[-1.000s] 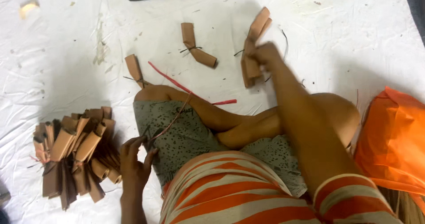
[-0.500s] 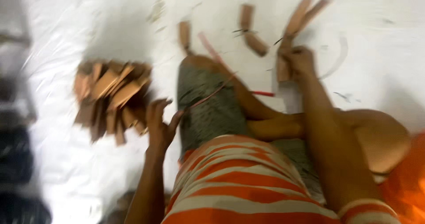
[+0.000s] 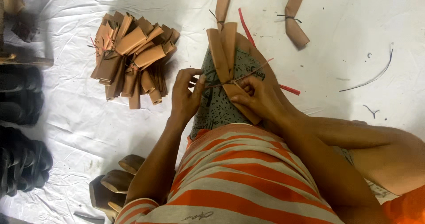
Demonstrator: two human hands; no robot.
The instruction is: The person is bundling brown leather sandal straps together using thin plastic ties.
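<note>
I see the right hand point(image 3: 254, 98) grasping folded tan strips point(image 3: 223, 51) on the knee, the left hand point(image 3: 186, 95) pinching their thread point(image 3: 248, 75) (tied pile point(image 3: 130, 58) at ten o'clock)

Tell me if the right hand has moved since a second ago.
Yes. The right hand came back from the white sheet to the knee, holding tan strips.

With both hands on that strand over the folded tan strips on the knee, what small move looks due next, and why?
Probably pulling the thin strand taut around the folded tan strips. The left hand pinches one end and the right hand the other; it crosses the strips loosely, while the tied bundle on the white sheet is already cinched.
</note>
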